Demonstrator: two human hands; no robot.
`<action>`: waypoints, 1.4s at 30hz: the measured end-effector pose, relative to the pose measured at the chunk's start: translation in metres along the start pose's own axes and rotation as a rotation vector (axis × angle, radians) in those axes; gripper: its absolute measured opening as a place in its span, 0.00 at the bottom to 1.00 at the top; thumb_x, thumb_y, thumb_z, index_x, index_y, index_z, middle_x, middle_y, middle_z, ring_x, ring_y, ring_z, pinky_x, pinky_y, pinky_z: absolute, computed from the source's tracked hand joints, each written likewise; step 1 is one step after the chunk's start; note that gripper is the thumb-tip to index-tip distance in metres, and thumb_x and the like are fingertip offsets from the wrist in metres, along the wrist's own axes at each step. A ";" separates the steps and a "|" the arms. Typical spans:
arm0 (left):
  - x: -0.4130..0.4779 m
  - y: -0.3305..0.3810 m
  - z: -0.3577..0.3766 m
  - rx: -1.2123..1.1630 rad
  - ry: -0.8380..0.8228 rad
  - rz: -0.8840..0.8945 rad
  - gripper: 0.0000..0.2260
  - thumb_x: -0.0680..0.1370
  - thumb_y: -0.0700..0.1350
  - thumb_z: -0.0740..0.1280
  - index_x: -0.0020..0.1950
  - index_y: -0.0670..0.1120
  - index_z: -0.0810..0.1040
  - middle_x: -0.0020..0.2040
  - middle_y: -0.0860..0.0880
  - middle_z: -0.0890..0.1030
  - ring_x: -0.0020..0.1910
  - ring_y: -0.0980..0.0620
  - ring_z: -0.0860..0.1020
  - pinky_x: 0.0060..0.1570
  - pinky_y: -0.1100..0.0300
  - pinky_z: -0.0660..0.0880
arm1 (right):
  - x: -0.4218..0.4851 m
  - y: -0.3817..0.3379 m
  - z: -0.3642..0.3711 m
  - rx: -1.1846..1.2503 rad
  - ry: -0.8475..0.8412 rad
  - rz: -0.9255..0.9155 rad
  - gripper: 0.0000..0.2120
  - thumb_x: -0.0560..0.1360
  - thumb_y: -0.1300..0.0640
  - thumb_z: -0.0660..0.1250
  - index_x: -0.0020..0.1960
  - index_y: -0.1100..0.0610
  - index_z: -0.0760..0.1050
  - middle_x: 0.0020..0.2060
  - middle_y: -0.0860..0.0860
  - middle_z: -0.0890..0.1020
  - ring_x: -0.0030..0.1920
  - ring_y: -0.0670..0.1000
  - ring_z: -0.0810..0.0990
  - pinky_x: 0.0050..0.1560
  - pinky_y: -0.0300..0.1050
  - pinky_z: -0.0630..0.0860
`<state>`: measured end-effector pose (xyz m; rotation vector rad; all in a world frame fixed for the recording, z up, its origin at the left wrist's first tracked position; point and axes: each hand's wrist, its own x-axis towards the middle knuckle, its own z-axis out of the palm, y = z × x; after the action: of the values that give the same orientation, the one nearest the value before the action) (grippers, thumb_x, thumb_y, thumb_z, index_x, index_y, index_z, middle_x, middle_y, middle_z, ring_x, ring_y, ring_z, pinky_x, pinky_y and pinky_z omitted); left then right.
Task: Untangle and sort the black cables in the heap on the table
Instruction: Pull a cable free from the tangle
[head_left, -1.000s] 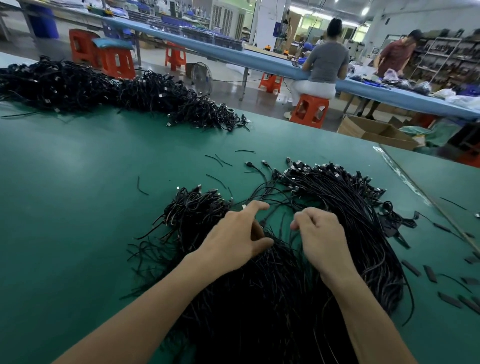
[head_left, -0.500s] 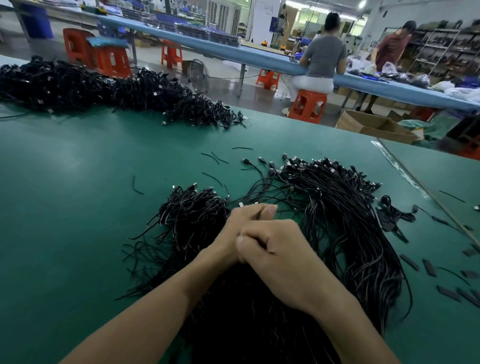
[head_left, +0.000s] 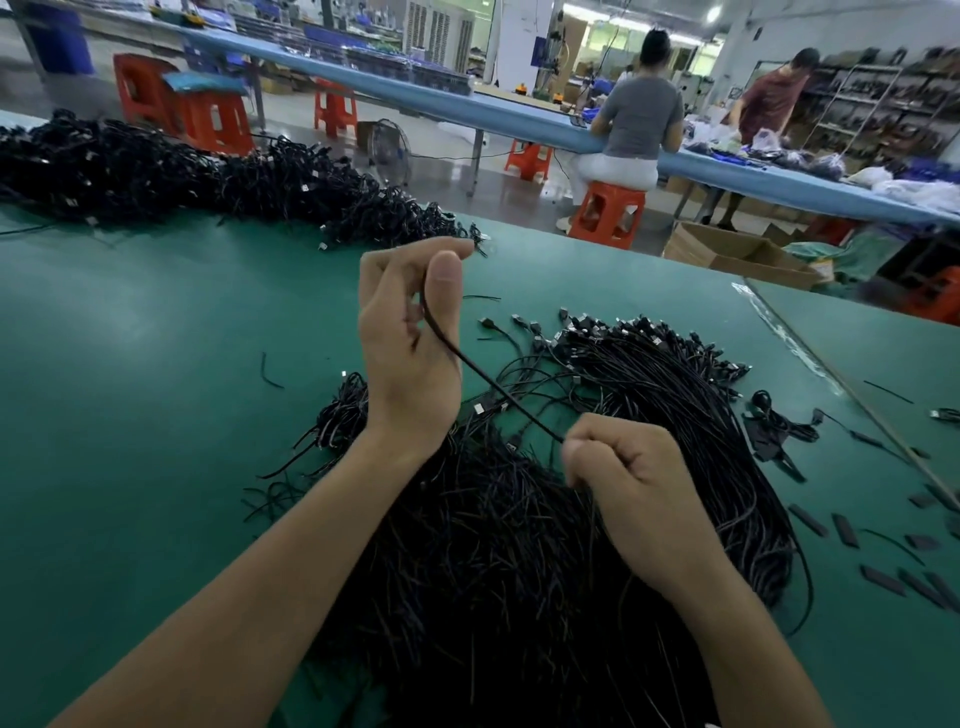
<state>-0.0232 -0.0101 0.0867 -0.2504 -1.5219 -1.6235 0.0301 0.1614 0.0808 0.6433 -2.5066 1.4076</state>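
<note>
The green surface (head_left: 130, 389) fills most of the view. The heap (head_left: 493, 571) of black cables lies on it directly in front of the person, spreading from the near edge out to the right, where many plug ends fan along its far rim. A second, longer pile (head_left: 156, 171) stretches along the far left edge of the surface, well apart from the first.

The left hand (head_left: 410, 353) is raised above the heap, palm turned toward the camera. Its fingers (head_left: 441, 247) are curled, and the thumb and forefinger pinch one cable (head_left: 488, 382) near its upper end. That cable runs taut, down and to the right, to the right hand (head_left: 628, 478), which hangs low, just over the heap. The right fingers (head_left: 592, 441) are curled into a fist and grip the cable's lower part at the knuckle side.

Short black strips (head_left: 844, 530) lie scattered on the surface to the right of the heap. A loose bit of wire (head_left: 270, 371) lies to its left.
</note>
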 end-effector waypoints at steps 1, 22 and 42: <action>-0.001 -0.003 -0.003 0.037 0.000 -0.030 0.13 0.81 0.59 0.58 0.54 0.53 0.78 0.54 0.47 0.71 0.50 0.53 0.73 0.49 0.61 0.74 | -0.001 0.002 -0.005 -0.011 0.053 0.003 0.14 0.69 0.54 0.60 0.28 0.62 0.68 0.23 0.45 0.67 0.25 0.42 0.63 0.26 0.32 0.60; -0.034 -0.016 0.000 0.962 -0.655 0.265 0.11 0.83 0.52 0.49 0.49 0.50 0.67 0.35 0.55 0.74 0.28 0.53 0.70 0.29 0.57 0.69 | -0.004 0.007 -0.012 -0.192 0.074 0.220 0.20 0.75 0.53 0.52 0.61 0.42 0.76 0.46 0.36 0.83 0.49 0.45 0.81 0.66 0.51 0.72; -0.014 -0.003 -0.025 0.464 -0.735 -0.226 0.09 0.77 0.56 0.70 0.39 0.55 0.79 0.25 0.56 0.71 0.23 0.59 0.65 0.27 0.68 0.63 | 0.005 0.034 -0.017 -0.220 0.322 0.250 0.08 0.81 0.54 0.64 0.47 0.48 0.81 0.28 0.42 0.79 0.25 0.40 0.72 0.25 0.30 0.65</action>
<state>-0.0070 -0.0270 0.0695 -0.4598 -2.5130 -1.3465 0.0097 0.1902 0.0659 0.0570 -2.4873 1.1692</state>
